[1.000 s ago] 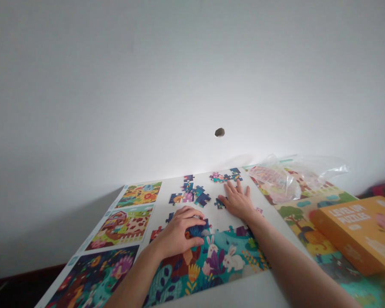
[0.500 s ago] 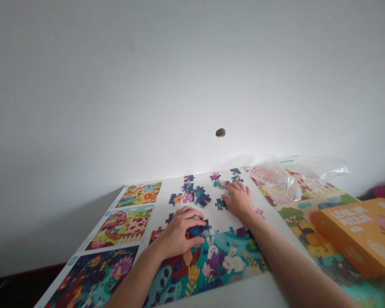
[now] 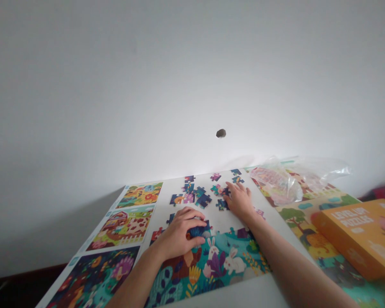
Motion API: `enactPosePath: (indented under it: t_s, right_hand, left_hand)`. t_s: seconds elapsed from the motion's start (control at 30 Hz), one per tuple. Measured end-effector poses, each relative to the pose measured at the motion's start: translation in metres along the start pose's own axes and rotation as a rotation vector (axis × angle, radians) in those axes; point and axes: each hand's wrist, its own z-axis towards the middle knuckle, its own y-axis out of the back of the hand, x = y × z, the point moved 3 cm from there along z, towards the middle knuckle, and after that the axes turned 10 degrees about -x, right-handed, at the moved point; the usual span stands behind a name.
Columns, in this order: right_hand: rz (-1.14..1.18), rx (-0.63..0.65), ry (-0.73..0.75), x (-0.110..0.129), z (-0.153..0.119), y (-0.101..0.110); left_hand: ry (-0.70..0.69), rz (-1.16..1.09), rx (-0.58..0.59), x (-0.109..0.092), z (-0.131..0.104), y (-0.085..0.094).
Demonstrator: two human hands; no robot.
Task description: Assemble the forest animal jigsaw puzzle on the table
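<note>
My left hand point(image 3: 179, 233) rests at the upper left edge of the partly joined jigsaw puzzle point(image 3: 218, 265), fingers curved and apart. A dark blue section shows under its fingers. Farther back, my right hand point(image 3: 240, 200) lies over loose pieces with its fingers spread. Its fingertips touch or hover over a dark puzzle piece point(image 3: 226, 192), partly hidden by the hand. Beside that lies a teal and pink piece point(image 3: 216, 189). Another dark teal piece point(image 3: 222, 205) sits near the right thumb. White rabbits and plants show in the joined part.
Several loose pieces point(image 3: 203, 200) lie toward the wall. Picture cards point(image 3: 122, 229) line the left side. At right are a clear plastic bag point(image 3: 284, 186), a colourful animal picture sheet point(image 3: 297, 218) and an orange puzzle box point(image 3: 356, 235). The white wall point(image 3: 147, 107) has a hole.
My right hand has shifted slightly, its fingers now more spread. The teal and pink piece now lies apart from the fingers, and a dark piece shows beside them. My left hand stays put.
</note>
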Motion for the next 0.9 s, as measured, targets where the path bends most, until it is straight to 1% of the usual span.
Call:
enactPosePath:
  t_s: [0.2,0.4,0.53,0.63,0.67,0.7,0.73,0.8,0.87,0.9]
  right_hand:
    - [0.043,-0.093,-0.035,-0.004,0.003,-0.001]
    - [0.411,-0.245,-0.06,-0.008,0.008,0.0]
    - [0.499,-0.335,-0.066,-0.006,0.006,0.008]
    - [0.546,-0.376,-0.082,-0.003,0.004,0.015]
    - [0.585,-0.361,-0.071,0.0,0.003,0.017]
    - [0.639,-0.317,-0.049,0.003,0.001,0.018]
    - [0.705,-0.244,-0.018,0.008,0.0,0.018]
    - [0.823,-0.044,0.062,0.018,-0.005,0.016]
    - [0.872,0.138,0.154,0.029,-0.011,0.014]
    - [0.87,0.202,0.199,0.034,-0.014,0.014]
  left_hand:
    - [-0.009,0.0,-0.006,0.0,0.0,0.0]
    - [-0.006,-0.002,-0.01,0.0,0.0,0.0]
    - [-0.018,-0.015,-0.026,-0.001,0.0,0.001]
    - [-0.022,-0.009,-0.024,-0.002,0.001,0.002]
    - [-0.022,-0.004,-0.021,-0.002,0.001,0.002]
    - [-0.021,0.0,-0.017,-0.002,0.001,0.002]
    - [-0.021,0.002,-0.014,-0.002,0.001,0.002]
    - [-0.017,0.003,-0.015,-0.001,0.0,0.001]
    - [-0.008,0.001,-0.023,0.0,0.0,0.001]
    - [-0.003,0.001,-0.028,0.001,0.0,0.001]
